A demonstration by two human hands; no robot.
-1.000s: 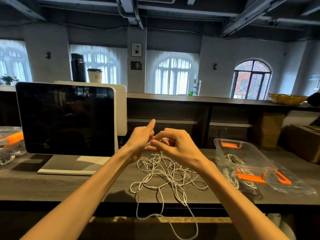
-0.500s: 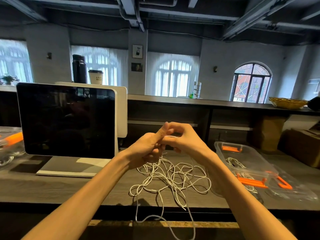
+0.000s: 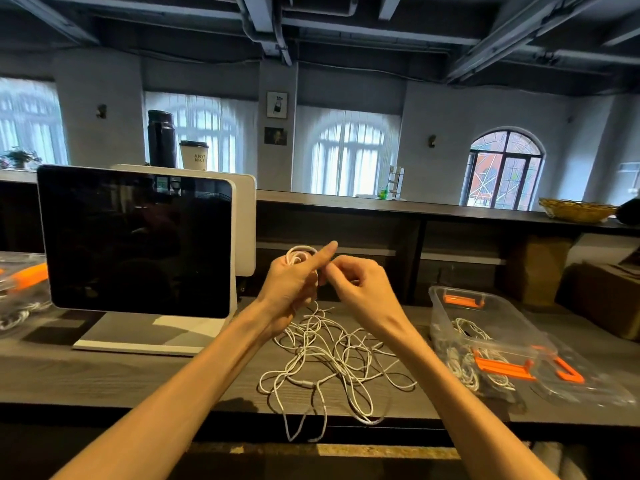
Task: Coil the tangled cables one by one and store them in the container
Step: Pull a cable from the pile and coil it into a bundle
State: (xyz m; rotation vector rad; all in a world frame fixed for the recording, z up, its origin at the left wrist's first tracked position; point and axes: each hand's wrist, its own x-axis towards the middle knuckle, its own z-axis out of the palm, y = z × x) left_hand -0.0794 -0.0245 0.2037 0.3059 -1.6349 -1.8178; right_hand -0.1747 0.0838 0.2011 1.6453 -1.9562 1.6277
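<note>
A tangle of white cables [image 3: 329, 358] lies on the dark wooden counter, with loops hanging over the front edge. My left hand [image 3: 294, 282] is raised above the tangle and holds a small white coil [image 3: 299, 254] wound around its fingers, index finger pointing out. Just to its right, my right hand [image 3: 360, 289] pinches the same white cable. A clear plastic container [image 3: 450, 299] with orange clips stands at the right and holds coiled white cables.
A dark screen on a white stand [image 3: 135, 244] stands at the left. The clear lid with orange clips [image 3: 581, 375] lies right of the container. Another clear box [image 3: 17, 289] sits at the far left edge. Cardboard boxes [image 3: 602, 299] stand at the back right.
A loop of white cable has grown on my left hand's fingers. My right hand has drawn slightly to the right, and the loose end hanging over the counter edge has risen.
</note>
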